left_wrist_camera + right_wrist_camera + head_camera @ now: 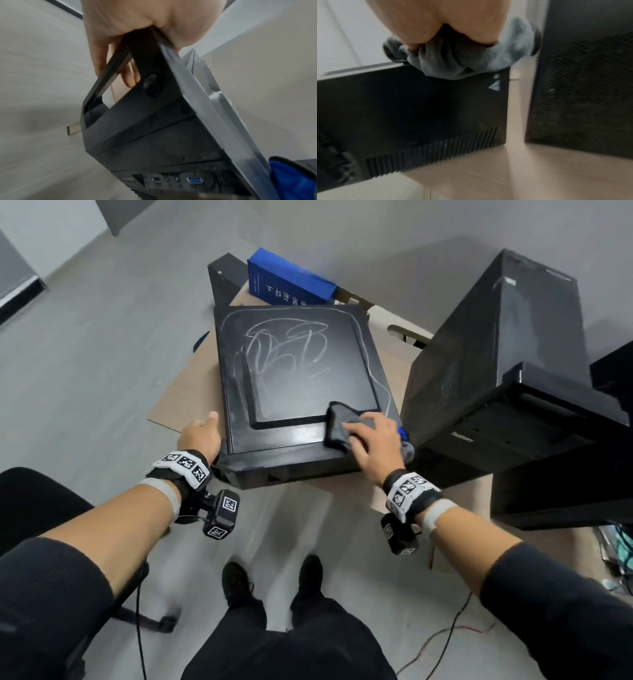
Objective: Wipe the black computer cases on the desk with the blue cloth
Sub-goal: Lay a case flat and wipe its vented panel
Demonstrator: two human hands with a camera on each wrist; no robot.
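— While the flat computer case (298, 385) is lying on its side at the near left corner of the desk (178, 398), how is it being held?
— Its near left corner is gripped by the left hand (202, 436), fingers curled around the case's handle (109, 75), as seen in the left wrist view.

— And the cloth (342, 424)?
— It is bunched at the case's near right corner, grey side up with blue at its edge, and pressed down under the right hand (375, 443), whose fingers are laid fairly straight over it. Dusty scribbles are seen on the panel beyond.

— Farther right?
— A tall case (493, 354) is standing just beside it.
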